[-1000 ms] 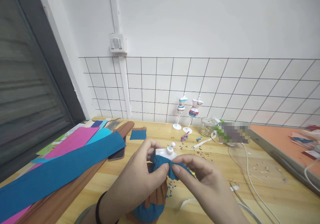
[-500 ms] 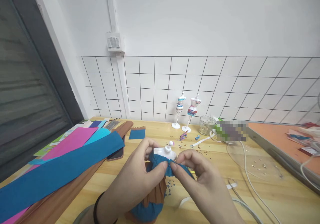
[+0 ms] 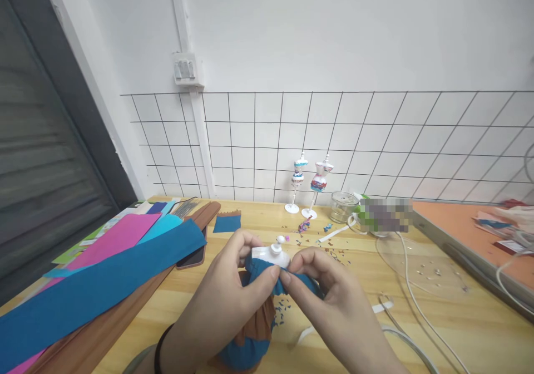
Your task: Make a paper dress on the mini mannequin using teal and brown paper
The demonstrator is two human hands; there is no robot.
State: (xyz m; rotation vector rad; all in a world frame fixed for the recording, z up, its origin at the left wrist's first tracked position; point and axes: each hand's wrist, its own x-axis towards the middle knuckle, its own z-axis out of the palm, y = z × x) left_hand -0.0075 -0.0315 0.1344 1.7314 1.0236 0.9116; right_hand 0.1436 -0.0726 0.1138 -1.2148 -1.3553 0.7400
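Note:
A small white mannequin [image 3: 271,254] stands low in the centre, wrapped in blue cloth [image 3: 261,268] at the chest, with a brown and blue skirt [image 3: 254,329] below. My left hand [image 3: 233,290] is closed around its left side, thumb pressing the blue cloth at the front. My right hand [image 3: 329,296] pinches the same blue cloth just beside that thumb, and a loose part of the cloth runs under its fingers. The two thumb tips nearly meet. Fingers behind the mannequin are partly hidden.
Blue [image 3: 104,279], pink [image 3: 117,235] and brown cloth strips lie at the left, over a phone [image 3: 192,256]. Two small mannequins [image 3: 297,182] stand at the back near a glass jar [image 3: 343,207]. Cables [image 3: 417,290], scraps and an orange board [image 3: 459,229] are at the right.
My right thumb has moved slightly closer to my left thumb on the blue cloth. The loose cloth under my right hand looks more bunched. The whole view has shifted slightly.

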